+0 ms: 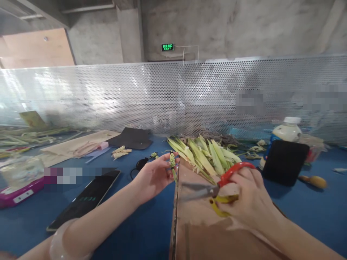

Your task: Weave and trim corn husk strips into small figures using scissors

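Head view: left hand [153,177] raised just left of the brown board [200,231], pinching a small green braided piece [172,160] between thumb and fingertips. Piece stands nearly upright, a thin tail hanging below; the light pinch probably serves to leave most of it exposed and uncrushed. Other fingers curl loosely behind.

Right hand [251,193] grips the scissors [214,190] by their red and yellow handles, over the board. Blades spread apart, pointing left toward the braided piece but not touching it; blurred, so exact gap unclear. How the fingers sit in the loops: cannot tell. Aiming the tips sideways likely spares the wrist.

Pale green husks [210,155] lie heaped on the board's far end, presumably within reach of both hands while leaving the near part as a working surface. Phone [89,198] flat on the blue tabletop [135,234], left of the board and lit with digits. Dark panel [286,162] leans in front of the bottle [288,130], seemingly using it as a prop.
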Tool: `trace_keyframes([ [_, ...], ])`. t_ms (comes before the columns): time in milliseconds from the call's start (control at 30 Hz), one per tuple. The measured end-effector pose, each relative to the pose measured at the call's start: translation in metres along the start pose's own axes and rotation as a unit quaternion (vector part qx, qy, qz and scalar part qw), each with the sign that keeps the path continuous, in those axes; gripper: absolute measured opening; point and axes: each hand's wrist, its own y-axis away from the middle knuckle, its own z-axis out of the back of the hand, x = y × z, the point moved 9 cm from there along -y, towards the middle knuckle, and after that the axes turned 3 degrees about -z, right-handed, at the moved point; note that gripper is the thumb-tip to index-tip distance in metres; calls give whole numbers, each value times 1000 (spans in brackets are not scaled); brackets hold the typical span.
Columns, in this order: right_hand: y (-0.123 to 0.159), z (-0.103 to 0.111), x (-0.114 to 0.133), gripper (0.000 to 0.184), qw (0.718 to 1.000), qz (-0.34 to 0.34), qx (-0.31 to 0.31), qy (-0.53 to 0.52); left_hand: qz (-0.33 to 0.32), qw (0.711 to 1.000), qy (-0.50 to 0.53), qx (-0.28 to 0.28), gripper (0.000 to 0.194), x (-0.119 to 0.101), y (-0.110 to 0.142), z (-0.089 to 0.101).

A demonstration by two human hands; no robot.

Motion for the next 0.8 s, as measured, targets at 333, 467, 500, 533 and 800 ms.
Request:
trace_keyframes([
  [333,-6,-14,0,42,1000,-6,21,-15,-16,999,15,44,35,0,-1,-1],
  [467,-5,-18,6,36,999,4,48,-19,-23,999,38,30,37,-3,1,1],
  [500,-5,-18,6,36,999,3,49,-21,-22,998,47,29,38,-3,2,1],
  [533,-6,-18,6,36,999,3,48,-20,-19,998,54,28,39,-4,2,1],
  [800,-7,-16,5,38,998,42,36,21,-7,996,87,12,44,-5,1,4],
])
